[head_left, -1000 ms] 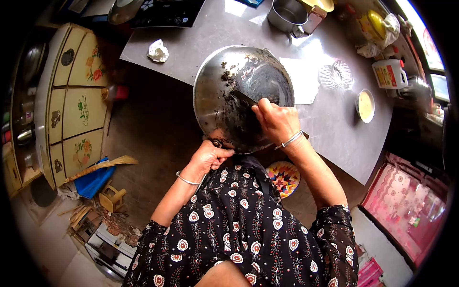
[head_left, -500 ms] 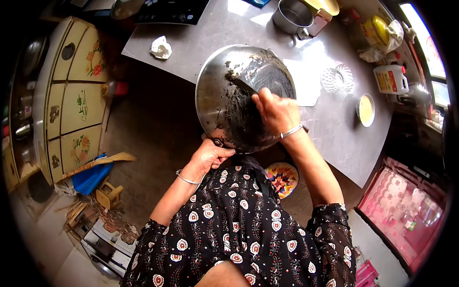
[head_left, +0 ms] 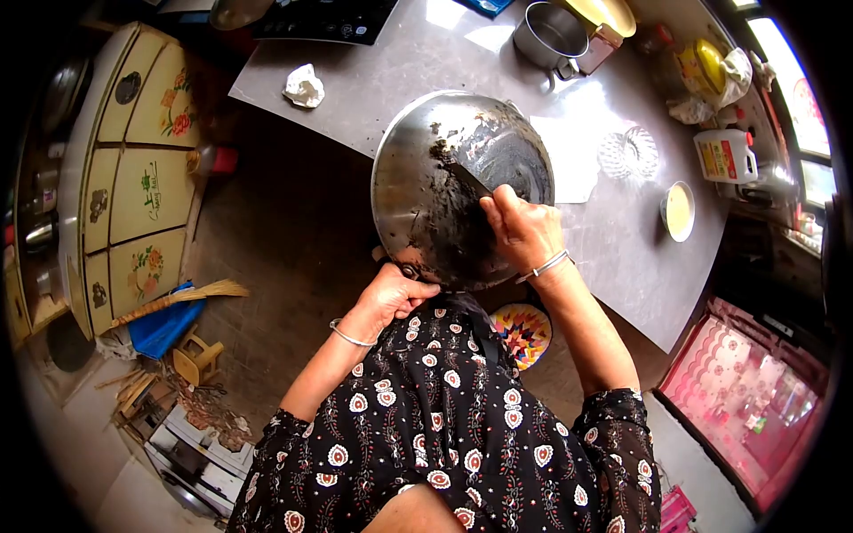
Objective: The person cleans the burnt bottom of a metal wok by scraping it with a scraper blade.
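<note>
A large round metal pan (head_left: 404, 191), its outer bottom blackened with burnt residue, leans tilted against the table's front edge. At its lower rim my left hand (head_left: 391, 295) is closed around the pan's edge by a small handle. My right hand (head_left: 526, 233) is closed on a dark flat-bladed tool (head_left: 471, 180), probably a knife, whose tip touches the black crust near the pan's middle. The tool's handle is mostly hidden by my fingers.
On the grey table (head_left: 640, 266) are a crumpled white tissue (head_left: 304, 86), a steel pot (head_left: 551, 40), a glass dish (head_left: 628, 153) and a bowl (head_left: 678, 211). A cabinet (head_left: 147, 195) and a broom (head_left: 182, 300) stand left; a patterned round seat (head_left: 522, 335) is below.
The pan and my right hand with the tool sit slightly lower and farther right in view. The tool's blade has shifted on the crust. My left hand keeps its hold on the rim.
</note>
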The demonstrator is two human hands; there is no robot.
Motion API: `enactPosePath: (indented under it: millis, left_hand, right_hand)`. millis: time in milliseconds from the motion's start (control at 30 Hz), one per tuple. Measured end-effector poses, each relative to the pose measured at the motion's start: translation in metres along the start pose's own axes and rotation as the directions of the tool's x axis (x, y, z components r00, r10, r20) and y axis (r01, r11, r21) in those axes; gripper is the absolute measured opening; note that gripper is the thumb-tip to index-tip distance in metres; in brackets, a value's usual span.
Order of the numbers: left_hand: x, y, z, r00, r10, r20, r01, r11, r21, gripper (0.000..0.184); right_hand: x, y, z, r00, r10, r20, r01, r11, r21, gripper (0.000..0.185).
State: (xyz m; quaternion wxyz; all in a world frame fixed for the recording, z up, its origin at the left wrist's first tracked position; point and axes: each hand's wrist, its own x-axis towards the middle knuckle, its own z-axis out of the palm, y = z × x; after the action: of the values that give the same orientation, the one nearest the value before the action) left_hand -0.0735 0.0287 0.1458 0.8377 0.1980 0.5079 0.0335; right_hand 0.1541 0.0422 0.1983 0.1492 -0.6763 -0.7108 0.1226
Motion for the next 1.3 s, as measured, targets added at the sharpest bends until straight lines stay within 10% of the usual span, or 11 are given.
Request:
enactPosePath:
  millis: [1300]
  left_hand:
    - [-0.007,0.004,0.005,0.999,-0.026,0.024,0.025,0.999,0.044,0.012]
  right_hand:
    - [-0.048,-0.006,-0.020,0.993,-0.085,-0.083,0.077,0.992,-0.099,0.025]
